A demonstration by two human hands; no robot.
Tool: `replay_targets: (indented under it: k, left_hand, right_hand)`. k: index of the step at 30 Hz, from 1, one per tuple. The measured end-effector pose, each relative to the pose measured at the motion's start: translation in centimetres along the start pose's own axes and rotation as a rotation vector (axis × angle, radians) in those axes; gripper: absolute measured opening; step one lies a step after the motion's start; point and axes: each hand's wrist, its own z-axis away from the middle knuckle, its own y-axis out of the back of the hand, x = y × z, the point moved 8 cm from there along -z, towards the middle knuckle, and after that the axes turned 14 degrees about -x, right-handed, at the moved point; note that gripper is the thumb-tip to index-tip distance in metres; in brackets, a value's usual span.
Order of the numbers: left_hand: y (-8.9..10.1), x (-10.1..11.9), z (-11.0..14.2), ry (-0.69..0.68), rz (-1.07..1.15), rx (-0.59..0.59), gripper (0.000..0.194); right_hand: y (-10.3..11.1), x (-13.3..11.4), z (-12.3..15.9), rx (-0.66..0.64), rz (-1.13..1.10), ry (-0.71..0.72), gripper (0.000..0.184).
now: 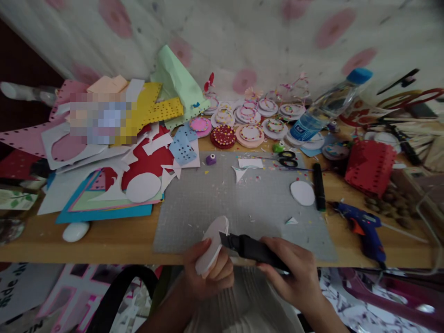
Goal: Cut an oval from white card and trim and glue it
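My left hand (208, 273) is closed round a white oval paper cut-out (212, 244), held upright at the near edge of the grey cutting mat (243, 203). My right hand (293, 273) grips a black tool (251, 249), likely a punch or cutter, whose tip meets the right edge of the paper oval. Both hands hover just in front of the wooden table (114, 240). Another white oval (302, 192) lies on the mat's right side beside a black marker (318, 186).
Coloured paper sheets and scraps (114, 185) pile up at the left. Several decorated paper discs (249, 122) sit at the back. Scissors (287, 158), a water bottle (326, 108), a red punched paper piece (369, 166) and a blue glue gun (364, 229) lie to the right.
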Motion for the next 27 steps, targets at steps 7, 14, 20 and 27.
replay_targets:
  k: [7,14,20,27]
  left_hand:
    - [-0.9,0.0,0.1,0.048,-0.105,-0.168,0.063]
    - [-0.3,1.6,-0.3,0.115,-0.224,0.048,0.056]
    - [0.7,0.2,-0.1,0.167,-0.194,0.020,0.065]
    - [3.9,-0.4,2.2,0.237,-0.372,0.244,0.072]
  right_hand:
    - [0.6,4.7,1.2,0.066,0.011,-0.296,0.024]
    - [0.7,-0.7,-0.1,-0.072,-0.150,0.068,0.028]
    - [0.0,0.4,0.0,-0.024,-0.131,0.026,0.027]
    - [-0.6,3.5,0.6,0.069,-0.024,-0.166,0.025]
